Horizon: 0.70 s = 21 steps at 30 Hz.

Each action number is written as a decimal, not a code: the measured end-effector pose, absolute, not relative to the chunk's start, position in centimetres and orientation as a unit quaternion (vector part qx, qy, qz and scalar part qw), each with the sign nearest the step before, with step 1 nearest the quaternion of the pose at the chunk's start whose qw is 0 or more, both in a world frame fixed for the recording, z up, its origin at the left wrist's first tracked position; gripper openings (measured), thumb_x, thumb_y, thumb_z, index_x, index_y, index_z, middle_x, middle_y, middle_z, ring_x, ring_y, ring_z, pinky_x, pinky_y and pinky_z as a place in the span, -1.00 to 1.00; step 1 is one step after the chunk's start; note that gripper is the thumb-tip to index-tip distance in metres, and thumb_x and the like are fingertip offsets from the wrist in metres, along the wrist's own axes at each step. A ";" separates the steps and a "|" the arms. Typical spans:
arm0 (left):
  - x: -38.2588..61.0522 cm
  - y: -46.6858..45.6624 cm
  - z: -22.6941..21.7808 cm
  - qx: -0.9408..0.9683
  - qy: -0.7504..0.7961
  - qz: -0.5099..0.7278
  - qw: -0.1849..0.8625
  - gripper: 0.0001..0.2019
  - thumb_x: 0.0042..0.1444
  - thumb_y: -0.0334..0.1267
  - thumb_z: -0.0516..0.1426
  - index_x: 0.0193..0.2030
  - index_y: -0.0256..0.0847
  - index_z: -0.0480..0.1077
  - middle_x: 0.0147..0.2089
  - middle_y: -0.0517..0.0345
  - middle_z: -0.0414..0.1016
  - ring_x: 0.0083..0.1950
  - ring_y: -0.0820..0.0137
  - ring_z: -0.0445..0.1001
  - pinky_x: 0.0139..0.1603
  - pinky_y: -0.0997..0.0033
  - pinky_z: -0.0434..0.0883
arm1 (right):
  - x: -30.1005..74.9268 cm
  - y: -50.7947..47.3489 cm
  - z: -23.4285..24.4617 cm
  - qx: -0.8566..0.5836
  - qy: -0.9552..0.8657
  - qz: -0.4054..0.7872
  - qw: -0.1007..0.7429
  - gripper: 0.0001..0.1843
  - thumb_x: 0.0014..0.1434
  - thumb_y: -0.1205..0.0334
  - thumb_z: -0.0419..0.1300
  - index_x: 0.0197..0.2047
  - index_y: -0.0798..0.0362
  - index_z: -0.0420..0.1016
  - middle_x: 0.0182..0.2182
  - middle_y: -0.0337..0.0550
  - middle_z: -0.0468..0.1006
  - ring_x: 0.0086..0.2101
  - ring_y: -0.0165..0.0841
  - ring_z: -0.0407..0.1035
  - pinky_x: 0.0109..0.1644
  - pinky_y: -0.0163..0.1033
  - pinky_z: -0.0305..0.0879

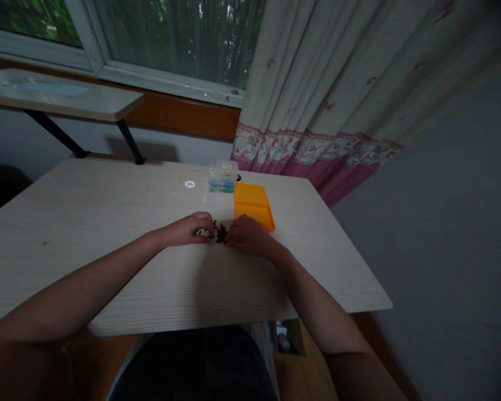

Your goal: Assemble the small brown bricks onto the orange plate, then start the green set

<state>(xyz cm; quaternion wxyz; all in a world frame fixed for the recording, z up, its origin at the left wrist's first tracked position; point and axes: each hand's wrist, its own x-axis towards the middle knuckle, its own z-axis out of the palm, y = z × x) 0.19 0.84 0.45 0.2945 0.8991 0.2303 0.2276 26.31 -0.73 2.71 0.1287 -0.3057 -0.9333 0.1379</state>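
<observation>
- The small dark pieces (220,232) between the left hand (188,229) and the right hand (247,234) are too small and dim to identify; part of the heap is covered by the fingers.
- Fingertips of both hands are curled under; grip cannot be determined.
- The label on the small clear box (222,176) at the far edge of the table (108,223) is illegible.
- The orange tray (253,205): its near left corner is hidden behind the right hand.
- Both forearms are cut off by the bottom edge.

Open tabletop left, clutter ahead

The table (87,223) lies bare to the left and near; the orange tray (253,205) and small plastic box (222,176) block the far side.
</observation>
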 end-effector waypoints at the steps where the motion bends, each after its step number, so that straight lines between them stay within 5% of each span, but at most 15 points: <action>1: 0.2 0.8 0.5 0.900 0.230 0.229 0.290 -0.82 0.19 -0.16 0.20 -0.21 -0.23 0.49 -0.17 0.04 0.39 -0.10 0.33 0.37 -0.02 0.37 0.33 | 26.3 -0.8 2.8 -0.307 -0.933 0.138 0.128 -0.88 0.16 0.24 0.31 -0.20 -0.03 0.63 -0.27 -0.14 0.57 -0.15 -0.28 0.33 -0.03 -0.19 0.16; 15: 0.3 0.5 0.3 0.912 0.252 0.231 0.227 -0.78 0.28 -0.16 0.09 -0.21 -0.23 0.50 -0.25 0.04 0.44 -0.17 0.34 0.42 -0.15 0.43 0.33 | 26.2 -0.6 2.6 -0.303 -0.935 0.127 0.136 -0.87 0.14 0.23 0.33 -0.20 -0.04 0.64 -0.27 -0.14 0.59 -0.17 -0.29 0.37 -0.06 -0.19 0.18; 21: 0.6 0.4 0.0 0.795 0.367 0.309 0.372 -0.72 0.23 -0.04 0.13 -0.23 -0.26 0.45 -0.45 0.20 0.41 -0.49 0.51 0.33 -0.45 0.54 0.28 | 26.2 -0.5 2.5 -0.312 -0.929 0.125 0.153 -0.87 0.15 0.26 0.31 -0.20 -0.01 0.63 -0.33 -0.16 0.58 -0.23 -0.32 0.38 -0.09 -0.23 0.19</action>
